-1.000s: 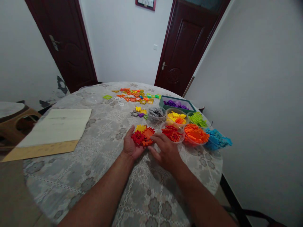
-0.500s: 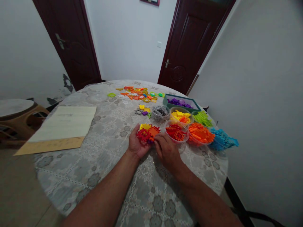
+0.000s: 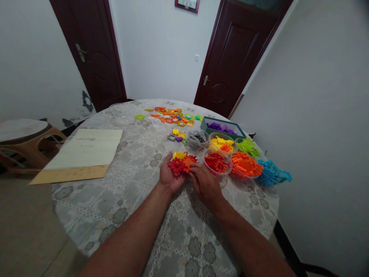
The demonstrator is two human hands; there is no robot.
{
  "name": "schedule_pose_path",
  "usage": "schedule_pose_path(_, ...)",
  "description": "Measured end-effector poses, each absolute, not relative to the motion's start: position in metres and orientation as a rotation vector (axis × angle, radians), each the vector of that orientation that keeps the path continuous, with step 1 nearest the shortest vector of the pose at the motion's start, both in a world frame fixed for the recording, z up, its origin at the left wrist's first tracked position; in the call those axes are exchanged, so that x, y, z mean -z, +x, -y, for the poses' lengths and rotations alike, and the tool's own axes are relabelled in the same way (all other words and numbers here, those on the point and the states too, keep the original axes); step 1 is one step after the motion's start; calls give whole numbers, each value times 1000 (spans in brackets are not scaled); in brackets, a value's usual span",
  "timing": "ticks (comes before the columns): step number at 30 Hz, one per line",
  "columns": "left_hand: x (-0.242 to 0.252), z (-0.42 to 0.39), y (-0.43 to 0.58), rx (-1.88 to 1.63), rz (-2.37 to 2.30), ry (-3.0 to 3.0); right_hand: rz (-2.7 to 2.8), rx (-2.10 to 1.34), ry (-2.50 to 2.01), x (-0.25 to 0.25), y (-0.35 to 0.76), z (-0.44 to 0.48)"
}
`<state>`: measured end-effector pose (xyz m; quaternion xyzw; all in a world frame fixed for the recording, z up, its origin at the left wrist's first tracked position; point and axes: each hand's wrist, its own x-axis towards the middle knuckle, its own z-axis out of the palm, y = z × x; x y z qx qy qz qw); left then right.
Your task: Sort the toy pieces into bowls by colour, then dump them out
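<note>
Several notched plastic building pieces, red, yellow and orange with a bit of purple below, are joined into a cluster (image 3: 182, 163). My left hand (image 3: 170, 177) cups this cluster from beneath and from the left, thumb up along its edge. At its right side my right hand (image 3: 206, 182) pinches the orange part with bent fingers; the fingertips are partly hidden. Just right of that hand stands a clear tub of red pieces (image 3: 216, 163). Beyond the cluster lie a few loose pieces (image 3: 178, 136) in grey, yellow, purple and green.
Tubs of grey (image 3: 197, 138), yellow (image 3: 221, 144), green (image 3: 248, 147), orange (image 3: 246, 164) and blue pieces (image 3: 273, 172) crowd the right, beside a green box (image 3: 240, 132) with purple pieces. Many flat pieces (image 3: 170, 116) lie at the back. Paper sheets (image 3: 83, 148) lie left on the patterned tablecloth (image 3: 138, 169).
The view has tilted and shifted slightly, so everything sits a little further right in the picture. Both hands keep nearly the same hold on the cluster.
</note>
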<state>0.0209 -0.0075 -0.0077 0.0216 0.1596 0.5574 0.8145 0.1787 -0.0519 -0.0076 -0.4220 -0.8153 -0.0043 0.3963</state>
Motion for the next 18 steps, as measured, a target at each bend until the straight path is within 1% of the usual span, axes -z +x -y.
schedule_pose_path(5, 10, 9, 17, -1141, -333, 93, 1972, 46, -1000, 9, 179, 50)
schedule_pose_path(18, 9, 7, 16, -1129, -363, 64, 1966, 14, -911, 8, 182, 52)
